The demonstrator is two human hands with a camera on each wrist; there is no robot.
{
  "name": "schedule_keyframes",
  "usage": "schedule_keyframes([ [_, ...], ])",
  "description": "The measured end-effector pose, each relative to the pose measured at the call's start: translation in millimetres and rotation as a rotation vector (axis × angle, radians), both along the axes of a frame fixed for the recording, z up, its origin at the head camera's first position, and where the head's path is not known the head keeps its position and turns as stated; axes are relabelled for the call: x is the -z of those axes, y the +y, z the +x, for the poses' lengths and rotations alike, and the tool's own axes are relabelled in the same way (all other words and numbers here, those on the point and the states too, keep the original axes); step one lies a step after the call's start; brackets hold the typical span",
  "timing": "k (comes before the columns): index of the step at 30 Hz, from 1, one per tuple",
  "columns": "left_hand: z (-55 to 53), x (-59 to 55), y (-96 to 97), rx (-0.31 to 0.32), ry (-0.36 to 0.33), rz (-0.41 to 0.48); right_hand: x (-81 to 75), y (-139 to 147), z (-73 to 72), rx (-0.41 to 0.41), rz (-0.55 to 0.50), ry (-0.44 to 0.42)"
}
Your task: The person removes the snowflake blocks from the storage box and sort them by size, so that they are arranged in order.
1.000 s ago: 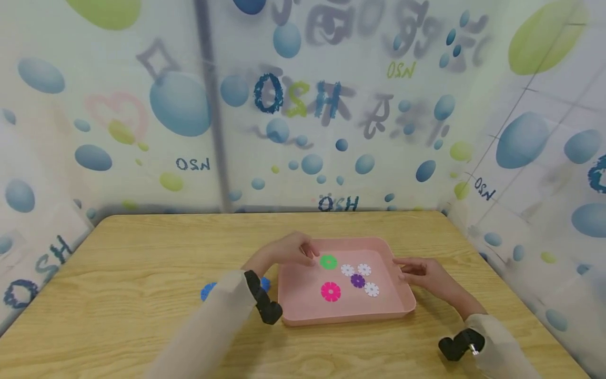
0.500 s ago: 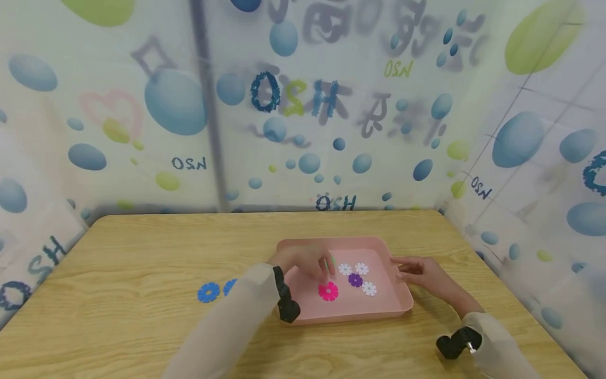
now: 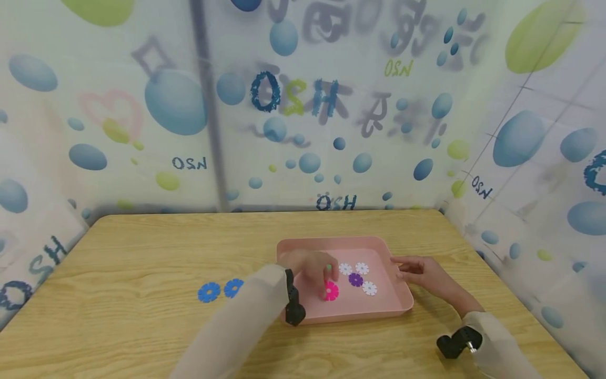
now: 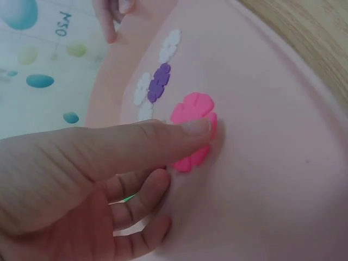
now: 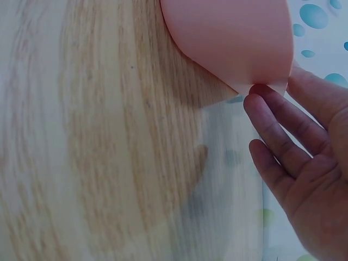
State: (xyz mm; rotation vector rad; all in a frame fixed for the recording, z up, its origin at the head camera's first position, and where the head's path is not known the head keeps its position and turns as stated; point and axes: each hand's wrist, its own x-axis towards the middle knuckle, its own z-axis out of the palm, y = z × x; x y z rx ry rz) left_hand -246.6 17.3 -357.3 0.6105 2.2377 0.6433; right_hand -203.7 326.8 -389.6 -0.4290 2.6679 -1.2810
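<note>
In the head view, my left hand [image 3: 312,267] reaches down into a pink tray [image 3: 402,304]. Its thumb lies across a bright pink flower-shaped disc [image 4: 191,106], and the index finger is hidden behind the thumb; the hand pinches the disc low over the tray floor. A green disc [image 3: 329,268] shows partly between the fingers. At the tray's right end, my right hand [image 3: 423,273] holds the wall, thumb at the rim and fingers against the outside [image 5: 293,130]. Near the middle of the tray lie a purple disc [image 3: 355,280] and three white discs [image 3: 370,288].
Two blue discs [image 3: 209,292] lie on the wooden table [image 3: 142,263] left of the tray, the second partly close behind the left sleeve [image 3: 236,321]. A patterned curtain [image 3: 312,121] stands behind the table, and another side of it runs along the right.
My left hand has moved from the tray's back left rim, over the green disc, down and right to the pink disc. The right hand stays on the tray.
</note>
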Motion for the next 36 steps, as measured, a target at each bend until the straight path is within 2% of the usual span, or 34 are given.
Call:
schedule_keyframes([
  [4,2.5,-0.1,2.8,0.046,0.032,-0.016,-1.4,-0.6,0.9,-0.006,-0.006,0.006],
  [10,3.3,1.8,4.9,0.08,0.082,-0.039,-2.6,-1.4,1.6,-0.02,-0.017,0.011],
  [22,4.8,4.5,4.9,0.058,0.102,-0.03,-0.2,0.1,0.5,-0.018,-0.014,0.007],
  [28,4.3,4.3,6.1,0.062,0.151,-0.054,-1.2,0.4,1.3,-0.02,-0.03,0.0],
  [34,2.3,5.9,5.8,0.043,0.197,-0.035,-0.8,0.5,1.3,-0.022,-0.027,0.009],
  [36,1.4,5.4,5.2,0.03,0.191,-0.015,-0.4,0.6,1.0,-0.021,-0.029,0.01],
])
